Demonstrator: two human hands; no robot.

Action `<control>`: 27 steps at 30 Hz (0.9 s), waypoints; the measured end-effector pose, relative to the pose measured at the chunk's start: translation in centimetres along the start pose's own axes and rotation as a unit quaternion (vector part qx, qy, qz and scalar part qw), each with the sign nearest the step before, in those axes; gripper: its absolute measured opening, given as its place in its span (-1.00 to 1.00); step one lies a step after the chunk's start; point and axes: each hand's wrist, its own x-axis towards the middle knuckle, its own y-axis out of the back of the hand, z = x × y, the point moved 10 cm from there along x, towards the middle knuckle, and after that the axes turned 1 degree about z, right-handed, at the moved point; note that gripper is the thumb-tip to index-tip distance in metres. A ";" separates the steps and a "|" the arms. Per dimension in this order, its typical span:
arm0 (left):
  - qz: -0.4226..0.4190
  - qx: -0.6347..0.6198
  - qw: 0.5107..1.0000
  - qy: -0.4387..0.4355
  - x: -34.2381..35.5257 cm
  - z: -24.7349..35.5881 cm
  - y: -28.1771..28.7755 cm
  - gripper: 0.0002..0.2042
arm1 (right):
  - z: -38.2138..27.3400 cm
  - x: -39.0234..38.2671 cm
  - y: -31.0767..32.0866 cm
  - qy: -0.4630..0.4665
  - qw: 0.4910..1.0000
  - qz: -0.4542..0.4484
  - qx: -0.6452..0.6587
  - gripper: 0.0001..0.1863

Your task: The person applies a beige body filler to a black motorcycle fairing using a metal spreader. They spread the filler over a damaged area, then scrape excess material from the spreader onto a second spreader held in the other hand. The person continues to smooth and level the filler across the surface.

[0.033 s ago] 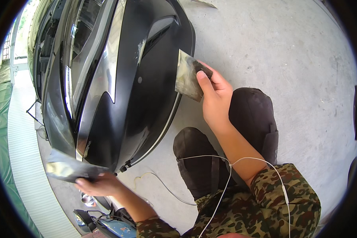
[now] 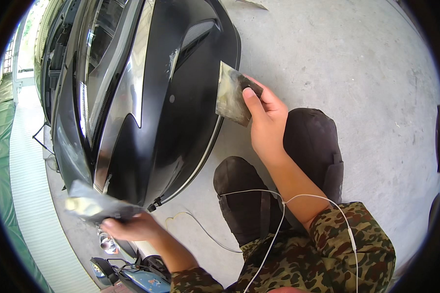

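My left hand (image 2: 132,226) is closed around the edge of a flat grey spreader (image 2: 95,204), which is blurred by motion and carries a lump of pale yellow paste. It is held at the lower end of a black car bumper (image 2: 186,102); whether it touches cannot be told. Between thumb and fingers, my right hand (image 2: 266,110) pinches a second flat, dark square spreader (image 2: 232,95) smeared with yellowish paste. This one is tilted up beside the bumper's right edge. A whitish scuffed patch (image 2: 173,62) and a small grey spot (image 2: 172,98) mark the black bumper.
My knees (image 2: 310,146) are bent over the grey concrete floor (image 2: 376,97). A white cable (image 2: 283,215) hangs across my front. At the lower left is a parked scooter (image 2: 132,273), with a small shiny container (image 2: 107,242) near it. Green sheeting (image 2: 2,185) lies along the left.
My left hand and its spreader have shifted a little to the right, towards me. My right hand and its spreader have barely moved.
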 end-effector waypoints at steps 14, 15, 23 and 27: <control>-0.285 -0.208 0.863 0.362 -24.6 -7.6 -16.5 -0.66 | -3.6 -0.1 8.4 -0.028 0.999 0.004 -0.039 -0.65; -0.280 -0.194 0.863 0.374 -25.2 -8.1 -16.6 -0.64 | -3.4 0.0 8.5 -0.032 0.999 0.000 -0.034 -0.65; -0.272 -0.165 0.827 0.464 -27.1 -7.7 -20.7 -0.68 | -6.1 -0.3 7.2 -0.040 0.999 -0.018 0.002 -0.63; -0.296 -0.197 0.803 0.479 -26.3 -6.3 -23.1 -0.81 | -9.5 -0.2 5.4 0.025 0.989 -0.086 -0.118 -0.67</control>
